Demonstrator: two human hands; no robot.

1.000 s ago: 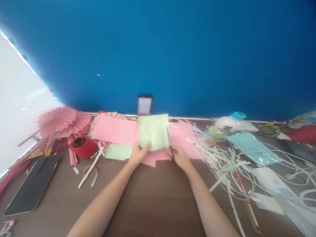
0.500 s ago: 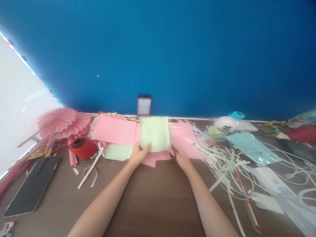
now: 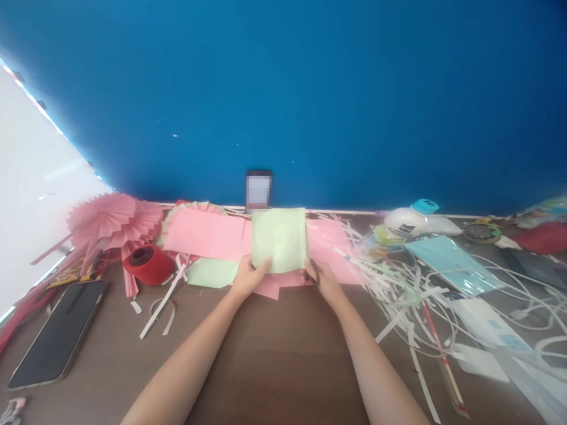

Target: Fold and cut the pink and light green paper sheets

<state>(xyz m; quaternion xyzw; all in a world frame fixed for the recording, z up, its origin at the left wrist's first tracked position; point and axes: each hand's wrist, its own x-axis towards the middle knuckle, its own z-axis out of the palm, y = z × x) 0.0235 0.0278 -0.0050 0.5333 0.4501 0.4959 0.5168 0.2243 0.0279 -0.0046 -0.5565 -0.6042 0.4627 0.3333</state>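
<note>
Between my hands a light green sheet of paper is held up above the table. My left hand grips its lower left corner, the thumb lying on the front face. My right hand is closed on a pair of scissors at the sheet's right edge. Only the dark handle loop shows clearly; the blades are hidden behind or along the paper. Behind and below the green sheet lie pink paper sheets, and another green piece rests to the left.
Pink folded paper fans, a red tape roll and a dark phone lie left. At right are a heap of white paper strips, a white bottle, a blue packet and cables. A blue panel stands behind.
The scissors' handle and my right fingers have shifted slightly at the sheet's right edge. The green sheet's upper right corner reaches a little farther right. My left hand stays put.
</note>
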